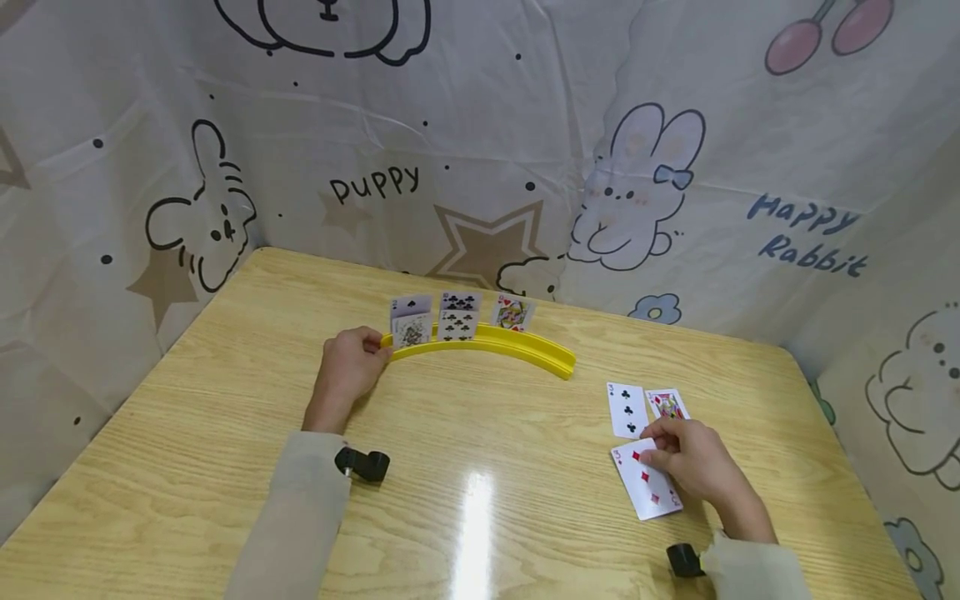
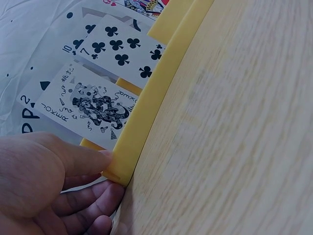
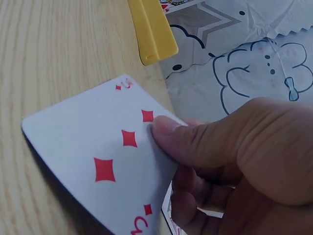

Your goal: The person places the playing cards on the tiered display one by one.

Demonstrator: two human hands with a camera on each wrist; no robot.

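My left hand (image 1: 348, 367) pinches the left end of a curved yellow card holder (image 1: 517, 343), thumb on top and fingers beneath in the left wrist view. In the holder stand a joker (image 2: 93, 105) before a two of spades (image 1: 411, 305), a seven of clubs (image 2: 120, 49) before a ten of clubs (image 1: 460, 300), and a face card of hearts (image 1: 513, 314). At the right, my right hand (image 1: 697, 462) pinches a three of diamonds (image 3: 122, 152) by its edge, thumb on its face. The card is tilted, one edge over its shadow on the table.
Beyond the right hand, a three of clubs (image 1: 626, 408) and a face card of diamonds (image 1: 665, 403) lie face up, the latter partly covered by the fingers. The wooden table (image 1: 187, 400) meets a printed cloth (image 1: 480, 150) at the back and sides.
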